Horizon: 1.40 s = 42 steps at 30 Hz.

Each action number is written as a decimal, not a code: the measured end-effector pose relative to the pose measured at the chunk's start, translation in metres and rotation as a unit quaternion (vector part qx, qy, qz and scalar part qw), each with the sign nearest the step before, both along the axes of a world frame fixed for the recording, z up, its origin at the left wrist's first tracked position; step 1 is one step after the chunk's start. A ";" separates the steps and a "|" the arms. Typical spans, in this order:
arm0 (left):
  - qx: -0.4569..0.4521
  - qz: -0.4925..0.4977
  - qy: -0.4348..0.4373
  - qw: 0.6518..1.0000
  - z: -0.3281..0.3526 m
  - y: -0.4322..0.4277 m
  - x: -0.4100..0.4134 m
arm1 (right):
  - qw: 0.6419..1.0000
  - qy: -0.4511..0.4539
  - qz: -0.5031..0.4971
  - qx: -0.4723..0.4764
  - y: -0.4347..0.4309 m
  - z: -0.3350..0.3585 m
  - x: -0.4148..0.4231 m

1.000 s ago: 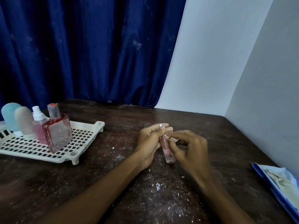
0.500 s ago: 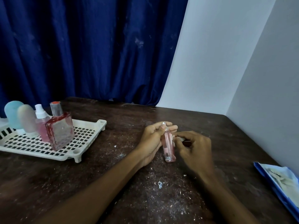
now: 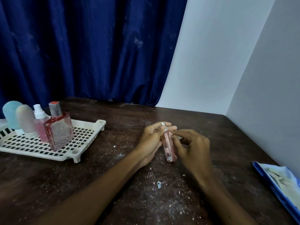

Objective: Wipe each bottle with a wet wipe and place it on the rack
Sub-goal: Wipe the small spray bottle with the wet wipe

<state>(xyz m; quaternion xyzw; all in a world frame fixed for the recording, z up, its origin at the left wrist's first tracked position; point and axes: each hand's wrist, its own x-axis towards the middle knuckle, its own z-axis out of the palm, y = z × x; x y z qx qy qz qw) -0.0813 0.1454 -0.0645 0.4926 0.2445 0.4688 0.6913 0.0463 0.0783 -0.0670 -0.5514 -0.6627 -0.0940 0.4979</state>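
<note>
At the centre of the dark table (image 3: 100, 174), right of the white rack (image 3: 69, 157): both hands on one bottle.
Left hand (image 3: 151, 140) curls its fingers round the near-upright pink bottle (image 3: 168, 147); right hand (image 3: 193, 148) pinches a white wipe (image 3: 179, 137) beside its neck.

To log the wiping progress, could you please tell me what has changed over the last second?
Very little: the right hand, pinching the wipe, shifted slightly to the right near the bottle top. The left hand still grips the bottle roughly upright; the rack and wipe pack stayed put.
</note>
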 end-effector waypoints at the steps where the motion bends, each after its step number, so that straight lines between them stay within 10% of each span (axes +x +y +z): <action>1: -0.003 -0.002 -0.003 1.000 0.000 -0.001 0.000 | 1.000 -0.002 0.013 0.000 -0.001 0.000 -0.002; 42: -0.031 0.017 -0.006 0.999 -0.004 0.002 0.001 | 0.997 0.043 0.069 -0.018 -0.002 -0.003 -0.006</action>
